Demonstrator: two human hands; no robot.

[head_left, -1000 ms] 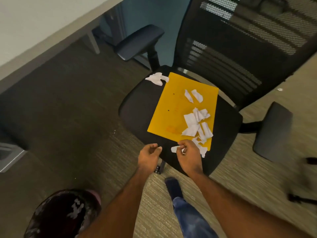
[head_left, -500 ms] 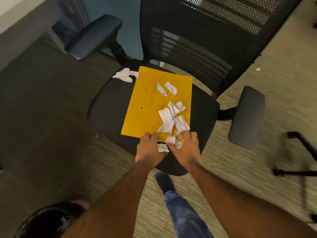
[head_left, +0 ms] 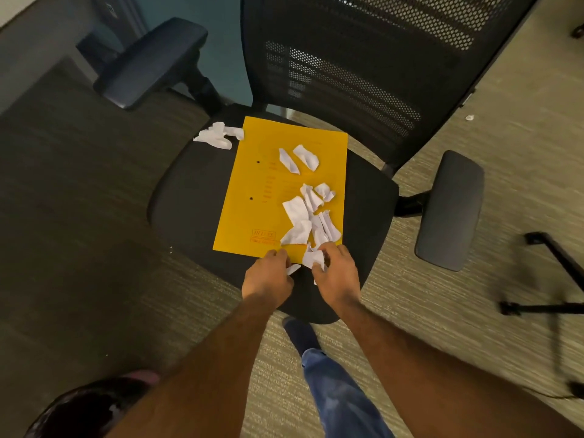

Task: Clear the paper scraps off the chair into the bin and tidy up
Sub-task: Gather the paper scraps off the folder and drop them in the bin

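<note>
A black office chair [head_left: 189, 203] holds a yellow folder [head_left: 262, 184] on its seat. Several white paper scraps [head_left: 303, 216] lie along the folder's right half, and a crumpled white scrap [head_left: 218, 135] rests on the seat by the folder's far left corner. My left hand [head_left: 268, 276] sits at the folder's near edge with its fingers pinched on a small scrap [head_left: 292, 269]. My right hand [head_left: 336, 273] is beside it, fingers closed around a bunch of scraps [head_left: 313, 259] at the folder's near right corner.
The chair's armrests [head_left: 148, 61] [head_left: 448, 210] stick out left and right, and its mesh back [head_left: 363, 64] rises behind. A dark round object [head_left: 91, 406] shows at the bottom left on the carpet. My foot and jeans leg [head_left: 335, 390] stand before the seat. Black metal legs [head_left: 553, 279] lie at the right.
Both hands have moved forward from the seat's front edge onto the folder's near edge and gathered scraps between them. The camera has shifted closer over the chair.
</note>
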